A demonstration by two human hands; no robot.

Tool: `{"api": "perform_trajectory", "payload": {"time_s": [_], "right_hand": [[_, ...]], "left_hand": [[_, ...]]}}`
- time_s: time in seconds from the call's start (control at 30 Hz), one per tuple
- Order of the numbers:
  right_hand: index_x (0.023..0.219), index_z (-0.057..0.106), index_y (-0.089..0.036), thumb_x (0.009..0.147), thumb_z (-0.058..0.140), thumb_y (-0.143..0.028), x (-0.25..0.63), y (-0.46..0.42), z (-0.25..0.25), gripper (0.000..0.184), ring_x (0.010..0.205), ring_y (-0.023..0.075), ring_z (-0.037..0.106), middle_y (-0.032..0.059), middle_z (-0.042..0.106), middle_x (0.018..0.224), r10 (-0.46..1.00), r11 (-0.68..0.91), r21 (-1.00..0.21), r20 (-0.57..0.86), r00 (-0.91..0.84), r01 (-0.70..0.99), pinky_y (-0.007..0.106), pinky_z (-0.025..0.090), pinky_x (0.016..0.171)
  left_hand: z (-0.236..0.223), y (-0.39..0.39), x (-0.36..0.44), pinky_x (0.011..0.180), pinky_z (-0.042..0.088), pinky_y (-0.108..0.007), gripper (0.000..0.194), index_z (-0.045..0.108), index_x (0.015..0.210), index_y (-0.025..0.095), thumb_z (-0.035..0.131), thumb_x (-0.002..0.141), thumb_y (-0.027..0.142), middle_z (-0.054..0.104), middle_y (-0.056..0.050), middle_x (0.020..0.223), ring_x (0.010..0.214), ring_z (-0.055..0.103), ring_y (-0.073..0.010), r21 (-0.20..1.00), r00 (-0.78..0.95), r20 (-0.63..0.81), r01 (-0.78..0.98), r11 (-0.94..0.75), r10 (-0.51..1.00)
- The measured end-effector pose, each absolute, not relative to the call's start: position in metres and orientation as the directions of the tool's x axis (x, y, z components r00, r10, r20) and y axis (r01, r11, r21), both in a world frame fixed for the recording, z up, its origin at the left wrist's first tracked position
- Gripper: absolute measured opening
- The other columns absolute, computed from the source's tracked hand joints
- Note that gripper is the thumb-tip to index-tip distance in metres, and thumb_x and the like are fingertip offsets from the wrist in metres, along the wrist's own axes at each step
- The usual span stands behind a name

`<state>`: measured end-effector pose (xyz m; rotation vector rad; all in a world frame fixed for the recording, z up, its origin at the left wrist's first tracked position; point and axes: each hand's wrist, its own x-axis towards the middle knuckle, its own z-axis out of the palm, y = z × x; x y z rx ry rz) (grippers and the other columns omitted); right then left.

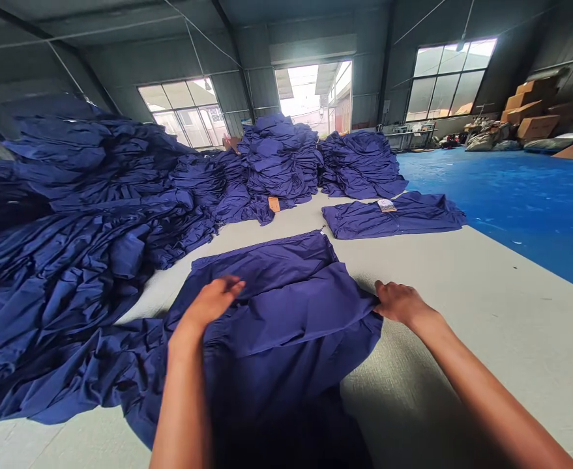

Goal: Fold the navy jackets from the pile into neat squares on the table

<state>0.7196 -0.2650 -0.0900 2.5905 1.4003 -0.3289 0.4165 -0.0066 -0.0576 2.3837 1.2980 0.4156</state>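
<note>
Far left: heaped navy garments (71, 260) on a pale tabletop (506, 312). Centre: single navy garment (286, 312), spread flat and slightly rumpled, trailing toward the near edge of the tabletop. Left hand (212, 303) wide open, fingers spread over the cloth. Right hand (403, 303) narrow, pinching the garment's right edge. Beyond: folded navy garment with white label (394, 218). Far right: blue floor covering (511, 202), stacked cardboard cartons (530, 111), and a large window (447, 78) in a corrugated wall (570, 78).
</note>
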Motion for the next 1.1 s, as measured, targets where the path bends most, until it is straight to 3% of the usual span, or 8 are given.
{"api": "perform_trajectory", "payload": {"time_s": [0.2,0.37,0.57,0.7,0.83,0.93,1.03,1.1], "right_hand": [[0.132,0.052,-0.008,0.093,0.054,-0.032,0.725,-0.269,-0.086,0.046,0.115,0.0328,0.063,0.0250,0.064,0.120,0.851,-0.462,0.030,-0.267,0.453,0.886,0.039,0.046,0.090],[0.134,0.052,-0.008,0.093,0.053,-0.031,0.730,-0.273,-0.080,0.047,0.114,0.0305,0.064,0.0222,0.067,0.118,0.893,-0.387,-0.010,-0.255,0.372,0.922,0.035,0.047,0.089],[0.124,0.063,-0.013,0.091,0.049,-0.023,0.743,-0.273,-0.077,0.037,0.112,0.0300,0.065,0.0195,0.068,0.119,0.871,-0.404,-0.088,-0.341,0.353,0.911,0.036,0.048,0.087],[0.120,0.066,-0.014,0.089,0.048,-0.017,0.756,-0.272,-0.083,0.036,0.098,0.0275,0.071,0.0170,0.073,0.108,0.791,-0.483,-0.100,-0.477,0.384,0.870,0.033,0.051,0.074],[0.115,0.069,-0.010,0.084,0.051,-0.012,0.763,-0.271,-0.091,0.035,0.077,0.0248,0.073,0.0156,0.075,0.089,0.719,-0.520,-0.086,-0.581,0.382,0.850,0.031,0.051,0.064],[0.112,0.070,-0.010,0.083,0.054,-0.016,0.762,-0.270,-0.090,0.033,0.091,0.0285,0.072,0.0191,0.073,0.101,0.737,-0.507,-0.081,-0.556,0.384,0.858,0.033,0.052,0.070],[0.115,0.068,-0.014,0.084,0.055,-0.019,0.758,-0.267,-0.085,0.034,0.101,0.0287,0.070,0.0186,0.071,0.112,0.760,-0.496,-0.085,-0.523,0.385,0.864,0.033,0.052,0.074],[0.113,0.069,-0.015,0.083,0.054,-0.014,0.754,-0.264,-0.083,0.033,0.097,0.0274,0.071,0.0168,0.074,0.104,0.746,-0.504,-0.066,-0.536,0.395,0.861,0.033,0.052,0.074]], "left_hand": [[-0.085,-0.055,0.555,0.105,0.042,-0.026,0.039,0.068,0.118,0.023,0.042,0.093,0.037,0.068,-0.002,0.127,0.120,0.060,-0.0193,0.429,0.887,0.042,0.400,-0.810,0.460],[-0.114,-0.047,0.656,0.099,0.044,-0.028,0.036,0.071,0.111,0.019,0.042,0.097,0.036,0.070,-0.008,0.122,0.115,0.063,-0.0215,0.390,0.865,0.000,0.462,-0.797,0.502],[-0.124,-0.028,0.713,0.076,0.048,-0.026,0.025,0.073,0.082,0.018,0.062,0.087,0.040,0.074,-0.005,0.083,0.085,0.068,-0.0203,0.332,0.838,-0.072,0.531,-0.779,0.541],[-0.138,-0.034,0.726,0.080,0.046,-0.025,0.031,0.071,0.096,0.023,0.051,0.095,0.046,0.073,-0.005,0.099,0.096,0.067,-0.0187,0.327,0.833,0.005,0.522,-0.788,0.554],[-0.157,-0.044,0.727,0.084,0.046,-0.032,0.037,0.072,0.098,0.021,0.049,0.095,0.050,0.073,-0.013,0.104,0.102,0.067,-0.0256,0.307,0.804,0.009,0.563,-0.767,0.594],[-0.159,-0.040,0.724,0.082,0.047,-0.032,0.045,0.073,0.097,0.021,0.040,0.099,0.051,0.074,-0.013,0.103,0.099,0.068,-0.0256,0.309,0.807,-0.001,0.562,-0.767,0.591],[-0.153,-0.033,0.720,0.078,0.047,-0.025,0.033,0.073,0.094,0.023,0.048,0.097,0.045,0.075,-0.005,0.098,0.093,0.069,-0.0194,0.313,0.843,-0.003,0.511,-0.801,0.537],[-0.149,-0.033,0.716,0.080,0.046,-0.024,0.025,0.072,0.096,0.024,0.053,0.096,0.040,0.074,-0.004,0.098,0.094,0.068,-0.0183,0.301,0.851,0.026,0.494,-0.816,0.524]]}}
